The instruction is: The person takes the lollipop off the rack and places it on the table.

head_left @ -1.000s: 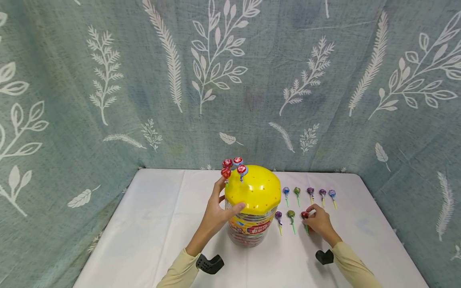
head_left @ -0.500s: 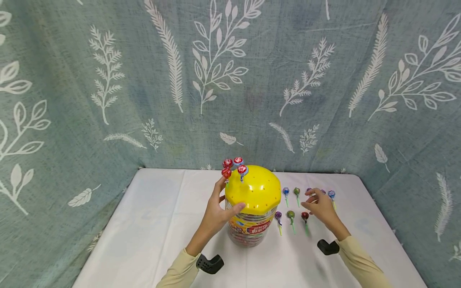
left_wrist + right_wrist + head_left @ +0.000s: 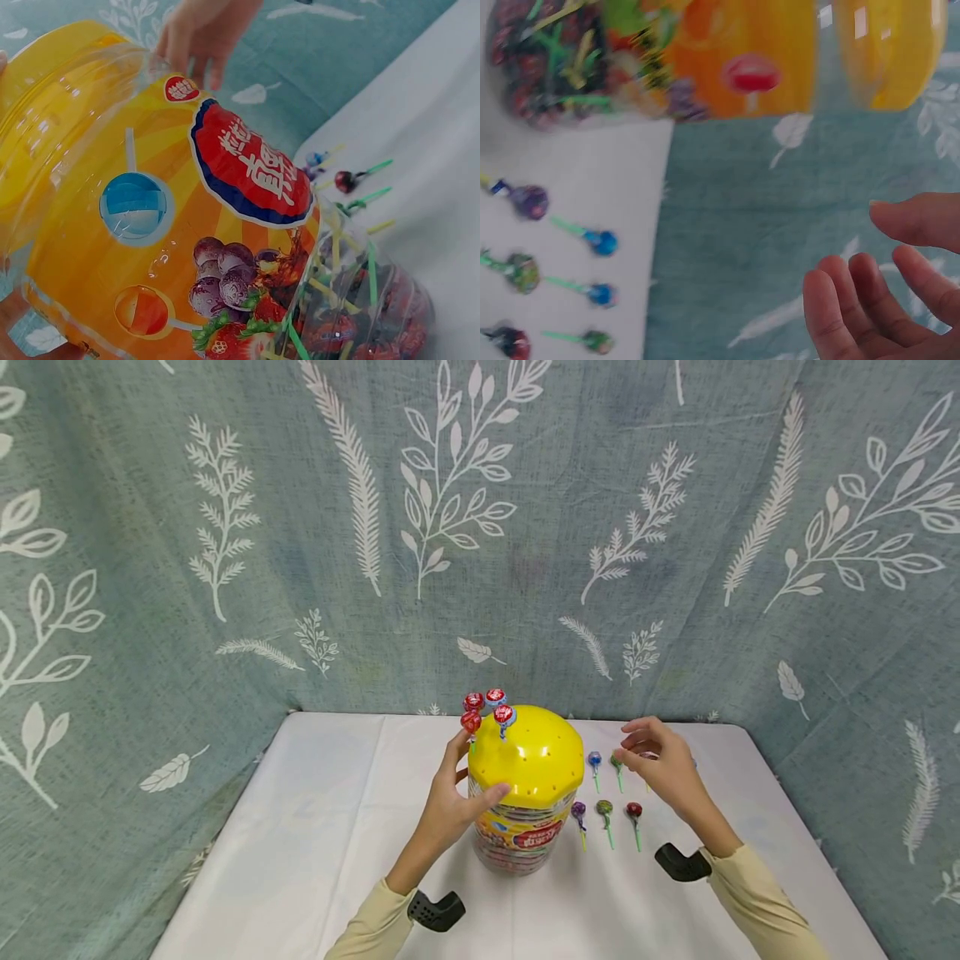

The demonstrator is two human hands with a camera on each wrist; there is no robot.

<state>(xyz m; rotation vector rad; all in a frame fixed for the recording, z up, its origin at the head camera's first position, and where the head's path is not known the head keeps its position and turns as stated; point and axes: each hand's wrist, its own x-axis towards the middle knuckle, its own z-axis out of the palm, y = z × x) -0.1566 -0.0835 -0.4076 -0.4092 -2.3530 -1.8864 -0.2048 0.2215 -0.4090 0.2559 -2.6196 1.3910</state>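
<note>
A large clear candy jar (image 3: 519, 852) with a yellow lid (image 3: 536, 752) stands on the table. My left hand (image 3: 455, 802) grips the lid's left side, its thumb lying across the front rim. Several red lollipops (image 3: 471, 720) stick up from the lid near that hand's fingertips. My right hand (image 3: 660, 764) is raised over the back row of loose lollipops, holding nothing, fingers loosely bent. It overlaps a green lollipop (image 3: 617, 762) in the head view and covers part of the row. In the right wrist view, its thumb and fingers (image 3: 825, 307) are apart.
Closer to me lies a front row: a purple lollipop (image 3: 578, 811), a green-wrapped one and a red lollipop (image 3: 633, 811). A blue lollipop (image 3: 595, 760) lies beside the jar. Behind the white-covered table (image 3: 315, 827) hangs a leaf-patterned curtain (image 3: 525, 568).
My right hand has left the red lollipop in the front row, which lies on the table, and has moved back and up over the back row. My left hand stays on the lid.
</note>
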